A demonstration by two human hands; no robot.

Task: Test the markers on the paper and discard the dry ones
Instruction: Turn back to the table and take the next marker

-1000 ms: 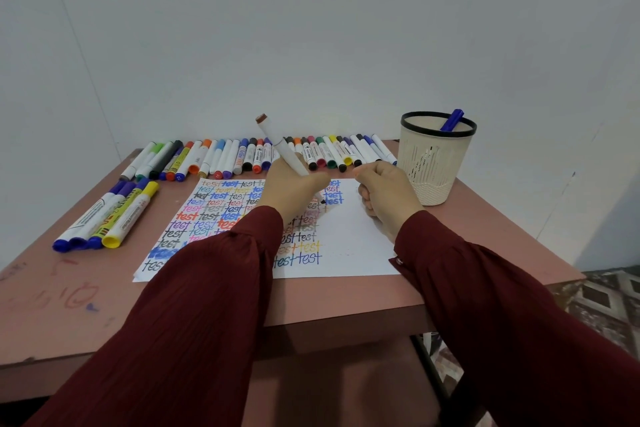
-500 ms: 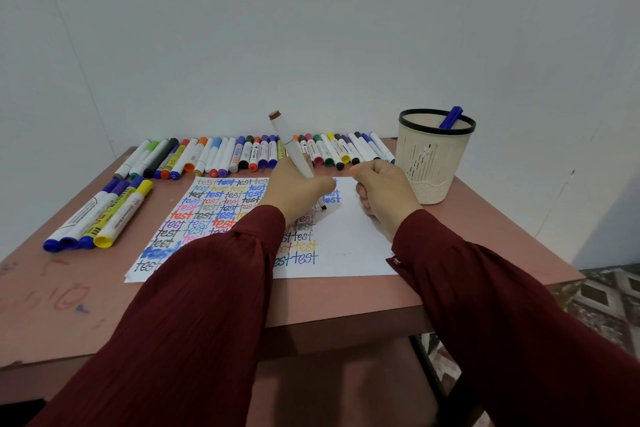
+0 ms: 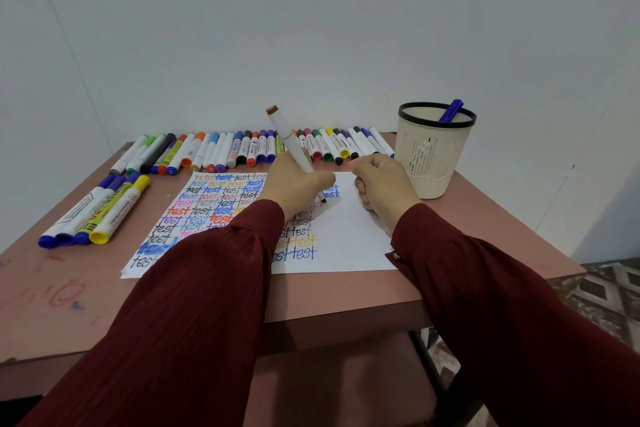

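Little has changed over the last second: my left grip still grasps the white-barrelled marker with the brown end, and its dark tip still sits on the white sheet of paper covered in coloured "test" words, just beyond my thumb under a blue word. Only the barrel has swung a touch more upright. I see no fresh mark by the tip, though my hand hides part of that spot, so I judge this test is only starting, or the marker is dry. My right grip stays clenched in a fist on the paper just right of the tip; whether it hides a cap I cannot tell. Right of that fist stands the beige ribbed plastic cup with the black rim, one blue marker poking out, near enough for a discard. Beyond both grips runs the long row of capped markers; far to my left lie four thick markers on the reddish-brown surface. Nothing blocks the stroke.
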